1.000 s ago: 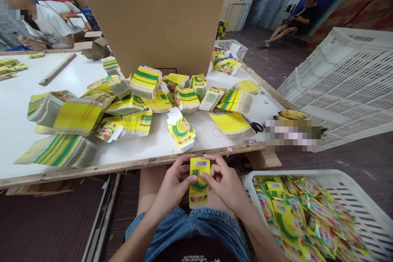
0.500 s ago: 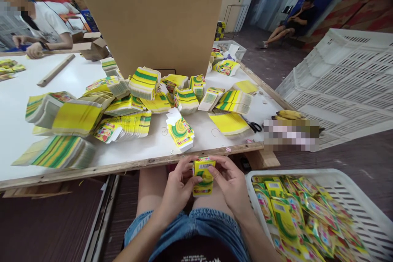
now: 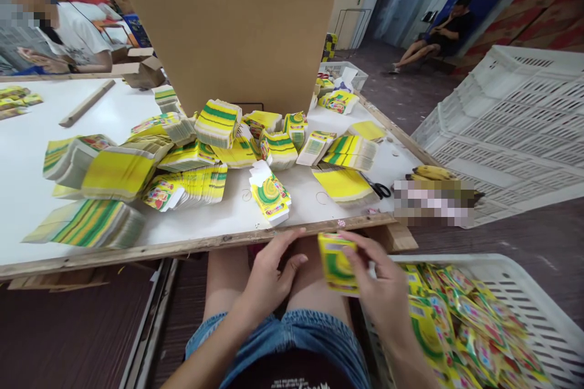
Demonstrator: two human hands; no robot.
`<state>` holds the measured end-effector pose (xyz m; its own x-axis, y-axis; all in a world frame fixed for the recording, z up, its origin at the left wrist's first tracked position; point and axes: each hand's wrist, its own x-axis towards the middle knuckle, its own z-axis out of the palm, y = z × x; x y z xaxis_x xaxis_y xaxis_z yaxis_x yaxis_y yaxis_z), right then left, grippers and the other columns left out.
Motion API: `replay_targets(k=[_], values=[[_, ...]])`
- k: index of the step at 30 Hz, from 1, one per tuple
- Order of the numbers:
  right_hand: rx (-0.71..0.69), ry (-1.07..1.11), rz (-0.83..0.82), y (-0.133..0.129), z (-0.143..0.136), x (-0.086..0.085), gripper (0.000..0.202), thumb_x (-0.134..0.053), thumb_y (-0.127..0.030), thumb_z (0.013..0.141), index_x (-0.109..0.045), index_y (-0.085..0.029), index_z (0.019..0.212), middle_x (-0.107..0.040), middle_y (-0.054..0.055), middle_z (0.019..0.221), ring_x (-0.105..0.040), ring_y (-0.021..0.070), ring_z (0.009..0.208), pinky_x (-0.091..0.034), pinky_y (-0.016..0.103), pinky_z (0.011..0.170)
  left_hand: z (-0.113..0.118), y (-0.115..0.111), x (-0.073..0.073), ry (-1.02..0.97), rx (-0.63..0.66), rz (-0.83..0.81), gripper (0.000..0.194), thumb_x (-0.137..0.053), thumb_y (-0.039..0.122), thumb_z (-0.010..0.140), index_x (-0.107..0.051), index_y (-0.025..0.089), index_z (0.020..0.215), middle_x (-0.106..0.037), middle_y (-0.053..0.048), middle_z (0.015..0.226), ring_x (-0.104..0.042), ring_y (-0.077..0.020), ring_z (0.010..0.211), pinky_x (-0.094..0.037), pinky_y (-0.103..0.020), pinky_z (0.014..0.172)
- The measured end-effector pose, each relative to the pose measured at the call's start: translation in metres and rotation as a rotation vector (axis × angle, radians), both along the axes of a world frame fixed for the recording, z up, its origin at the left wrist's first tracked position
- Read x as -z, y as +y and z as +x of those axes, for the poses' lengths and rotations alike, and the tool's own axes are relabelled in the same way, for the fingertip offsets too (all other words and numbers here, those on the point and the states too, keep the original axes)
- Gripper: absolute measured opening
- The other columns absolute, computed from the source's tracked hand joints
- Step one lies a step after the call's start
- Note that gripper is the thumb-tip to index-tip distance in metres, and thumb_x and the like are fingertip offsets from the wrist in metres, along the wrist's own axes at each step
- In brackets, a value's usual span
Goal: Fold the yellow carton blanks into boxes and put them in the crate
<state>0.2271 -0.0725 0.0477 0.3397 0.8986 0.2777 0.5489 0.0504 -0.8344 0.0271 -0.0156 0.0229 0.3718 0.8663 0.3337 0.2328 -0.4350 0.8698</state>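
Observation:
A small yellow-green box [image 3: 336, 264] is pinched between the thumb and fingers of my right hand [image 3: 381, 279], over my right knee and just in front of the table edge. My left hand [image 3: 272, 270] is over my lap with thumb and fingers apart, holding nothing. On the white table [image 3: 301, 209], an unfilled carton with open white flaps [image 3: 270, 196] lies near the front edge. Stacks of flat yellow-green cartons [image 3: 119, 171] spread behind it and to the left. A white basket [image 3: 515, 267] at the lower right holds many yellow packets [image 3: 474, 310].
Black scissors [image 3: 381, 189] and bananas [image 3: 431, 173] are at the table's right side. A large cardboard panel [image 3: 241, 30] rises behind the stacks. White crates [image 3: 515, 115] stand at the right. One person sits at the far left, another at the back right.
My right hand has moved right with the yellow box. My left hand has let go of it, its fingers now apart. The person at the left has raised their hands from the table.

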Motion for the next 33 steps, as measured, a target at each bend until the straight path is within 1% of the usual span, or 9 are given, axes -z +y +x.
replay_targets(k=[4,7,9,12,16,21,26,30,33], values=[[0.341,-0.614,-0.132,-0.032,0.081,-0.020,0.058,-0.040,-0.063,0.085,-0.074,-0.018,0.097,-0.068,0.019,0.089,-0.061,0.0377,0.085,-0.044,0.054,0.081,-0.013,0.040,0.007,0.247,-0.220,0.245,0.053,-0.061,0.024,0.087,-0.045,0.016,0.137,-0.051,-0.017,0.141,-0.042,-0.0282,0.137,-0.036,-0.049,0.113],[0.367,-0.644,-0.222,-0.046,0.109,-0.019,0.062,-0.041,-0.068,0.081,-0.074,-0.018,0.097,-0.067,0.019,0.088,-0.060,0.0378,0.084,-0.046,0.052,0.076,-0.019,0.066,0.017,0.401,-0.264,0.278,0.051,-0.066,0.027,0.084,-0.053,0.011,0.131,-0.055,-0.020,0.138,-0.046,-0.0332,0.133,-0.037,-0.055,0.111],[0.311,-0.471,-0.253,-0.042,0.098,-0.012,0.054,-0.049,-0.065,0.078,-0.074,-0.021,0.098,-0.069,0.014,0.091,-0.061,0.0319,0.077,-0.048,0.045,0.071,-0.021,0.072,0.022,0.435,-0.261,0.300,0.037,-0.063,0.025,0.085,-0.062,0.013,0.121,-0.062,-0.018,0.131,-0.055,-0.0326,0.125,-0.046,-0.052,0.105],[0.206,-0.136,-0.311,-0.021,0.053,0.000,0.044,-0.059,-0.060,0.075,-0.075,-0.023,0.095,-0.072,0.009,0.088,-0.062,0.0253,0.071,-0.049,0.039,0.069,-0.025,0.066,0.020,0.371,-0.264,0.381,0.022,-0.056,0.019,0.089,-0.069,0.015,0.107,-0.071,-0.015,0.117,-0.066,-0.0277,0.112,-0.056,-0.044,0.095],[-0.031,0.390,-0.294,0.008,-0.015,0.004,0.046,-0.057,-0.058,0.082,-0.073,-0.019,0.101,-0.075,0.009,0.086,-0.061,0.0202,0.066,-0.050,0.033,0.067,-0.030,0.032,0.012,0.229,-0.250,0.554,0.030,-0.049,0.005,0.090,-0.066,0.014,0.113,-0.072,-0.013,0.114,-0.067,-0.0214,0.111,-0.056,-0.037,0.096],[-0.053,0.859,-0.238,0.018,-0.044,0.009,0.043,-0.076,-0.048,0.070,-0.070,-0.018,0.100,-0.075,0.009,0.092,-0.067,0.0219,0.079,-0.053,0.033,0.074,-0.021,-0.010,0.014,0.099,0.092,0.707,0.039,-0.046,0.002,0.090,-0.056,0.007,0.127,-0.068,-0.019,0.118,-0.056,-0.0240,0.126,-0.054,-0.039,0.100],[0.113,0.725,-0.174,0.006,-0.032,0.017,0.038,-0.076,-0.044,0.072,-0.069,-0.018,0.099,-0.075,0.008,0.095,-0.068,0.0228,0.087,-0.054,0.034,0.080,-0.008,-0.018,0.019,-0.075,0.129,0.485,0.039,-0.057,0.009,0.088,-0.059,0.014,0.126,-0.061,-0.018,0.130,-0.046,-0.0284,0.134,-0.047,-0.046,0.106],[0.109,0.745,-0.167,-0.003,-0.034,0.018,0.034,-0.074,-0.043,0.076,-0.069,-0.019,0.100,-0.074,0.009,0.097,-0.068,0.0239,0.087,-0.056,0.036,0.079,0.000,-0.013,0.008,-0.426,0.040,-0.100,0.045,-0.058,0.026,0.091,-0.052,0.022,0.135,-0.051,-0.015,0.143,-0.046,-0.0286,0.134,-0.038,-0.049,0.112],[0.007,0.841,-0.207,-0.002,-0.044,0.019,0.029,-0.075,-0.041,0.075,-0.071,-0.019,0.094,-0.075,0.008,0.091,-0.069,0.0240,0.083,-0.057,0.037,0.076,0.004,-0.007,-0.001,-0.685,0.155,-0.525,0.046,-0.061,0.041,0.087,-0.058,0.021,0.129,-0.060,-0.014,0.134,-0.054,-0.0304,0.127,-0.045,-0.046,0.106]])
